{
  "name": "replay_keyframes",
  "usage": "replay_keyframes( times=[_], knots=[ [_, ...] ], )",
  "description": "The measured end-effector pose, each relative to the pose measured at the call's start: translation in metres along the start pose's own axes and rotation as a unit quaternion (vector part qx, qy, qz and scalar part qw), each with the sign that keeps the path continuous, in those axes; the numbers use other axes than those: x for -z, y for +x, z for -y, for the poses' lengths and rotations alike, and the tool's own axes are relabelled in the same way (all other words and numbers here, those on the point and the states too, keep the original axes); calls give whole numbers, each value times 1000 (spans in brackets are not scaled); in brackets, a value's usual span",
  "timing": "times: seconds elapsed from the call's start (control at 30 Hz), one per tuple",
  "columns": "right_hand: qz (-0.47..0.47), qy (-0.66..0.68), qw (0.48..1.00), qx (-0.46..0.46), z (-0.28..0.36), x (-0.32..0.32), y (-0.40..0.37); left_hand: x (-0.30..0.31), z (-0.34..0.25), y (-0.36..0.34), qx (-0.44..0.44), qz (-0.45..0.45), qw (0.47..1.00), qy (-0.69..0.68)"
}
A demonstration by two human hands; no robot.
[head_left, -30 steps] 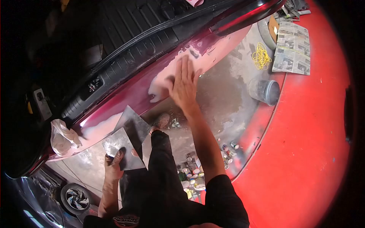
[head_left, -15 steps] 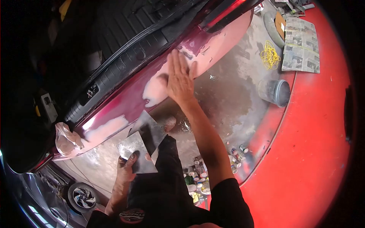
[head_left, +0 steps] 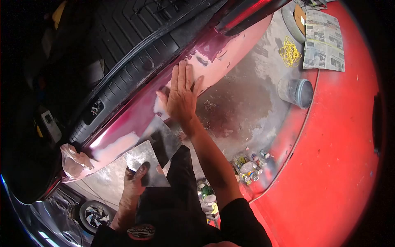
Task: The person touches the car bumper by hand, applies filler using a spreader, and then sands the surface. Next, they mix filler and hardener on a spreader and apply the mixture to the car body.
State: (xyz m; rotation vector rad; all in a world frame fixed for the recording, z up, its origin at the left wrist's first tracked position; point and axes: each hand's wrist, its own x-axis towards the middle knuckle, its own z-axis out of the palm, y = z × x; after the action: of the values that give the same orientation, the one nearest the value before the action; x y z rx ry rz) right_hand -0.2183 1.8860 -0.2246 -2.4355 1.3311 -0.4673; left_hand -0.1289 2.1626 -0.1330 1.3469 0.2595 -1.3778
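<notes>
My right hand [head_left: 181, 96] lies flat on the maroon bumper [head_left: 152, 96] of a car, fingers spread, with nothing held. Pale pink sanded-looking patches [head_left: 234, 45] cover parts of this panel, and a small dark chip [head_left: 201, 61] shows beyond my fingertips. Lower down, my left hand [head_left: 133, 181] grips a shiny grey rectangular sheet [head_left: 144, 156], thumb on top. A second, darker grey sheet [head_left: 164, 140] sticks out behind it, near the bumper's lower edge; what the sheets are made of is hard to tell. My left fingers are hidden underneath.
A crumpled pale bag [head_left: 74, 160] hangs at the bumper's left end. On the wet concrete floor [head_left: 238, 103] are a yellow cord [head_left: 290, 52], a grey bucket [head_left: 300, 92] and several cans [head_left: 251, 168]. Newspaper [head_left: 325, 41] lies on a red panel [head_left: 329, 131] to the right.
My right hand has slid down and left along the bumper, and its thumb now shows spread out. My left hand keeps the sheets in nearly the same place. The view has shifted slightly.
</notes>
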Motion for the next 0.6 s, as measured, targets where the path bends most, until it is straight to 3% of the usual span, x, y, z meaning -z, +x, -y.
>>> replay_keyframes(
  times=[0.17,0.27,0.37,0.6],
  knots=[
    [16,32,999,-5,13,-3,-13,-8,-36,-6,-5,-13,1000,27],
    [14,-99,994,-51,2,17,11,8,-42,-3,-4,-22,999,37],
    [-81,-153,982,-75,-27,15,33,22,-45,-1,-6,-26,999,38],
    [-120,-124,982,-78,-24,4,32,26,-49,4,0,9,1000,20]
  ],
)
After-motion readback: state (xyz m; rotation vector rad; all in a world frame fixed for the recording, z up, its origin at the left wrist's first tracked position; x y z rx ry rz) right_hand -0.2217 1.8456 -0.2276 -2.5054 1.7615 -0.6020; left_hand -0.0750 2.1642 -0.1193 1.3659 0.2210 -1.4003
